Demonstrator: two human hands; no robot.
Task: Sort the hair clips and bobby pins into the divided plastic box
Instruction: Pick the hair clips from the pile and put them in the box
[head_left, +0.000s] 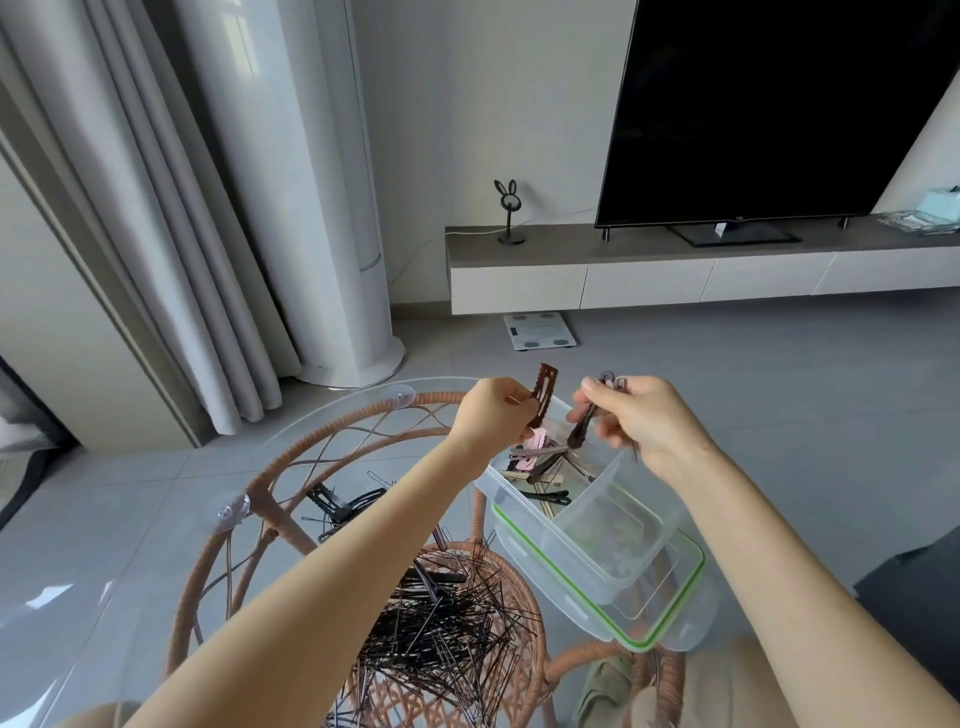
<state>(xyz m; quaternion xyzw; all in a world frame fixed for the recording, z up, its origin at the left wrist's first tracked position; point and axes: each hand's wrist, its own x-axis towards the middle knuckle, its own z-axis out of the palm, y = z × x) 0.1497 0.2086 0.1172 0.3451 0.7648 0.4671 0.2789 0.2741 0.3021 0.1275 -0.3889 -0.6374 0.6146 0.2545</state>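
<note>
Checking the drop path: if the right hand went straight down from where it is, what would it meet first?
Probably the far compartment of the plastic box, where clips already lie; the right hand holds a dark clip above it. Depth is uncertain.

There is a single view, taken from a wide-angle camera worn on the person's head. It looks forward and steeply down, so both bare forearms run up from the bottom edge toward the middle of the picture. The round glass surface on a woven rattan frame (332, 457) lies close below the lens and fills the lower half. Farther off, across the grey tiled floor (727, 374), the view faces a wall with a large black television screen (769, 104) on a long low cabinet (649, 260). Straight lines bow near the edges, as with the pale grey curtains (156, 208) at left.
</note>
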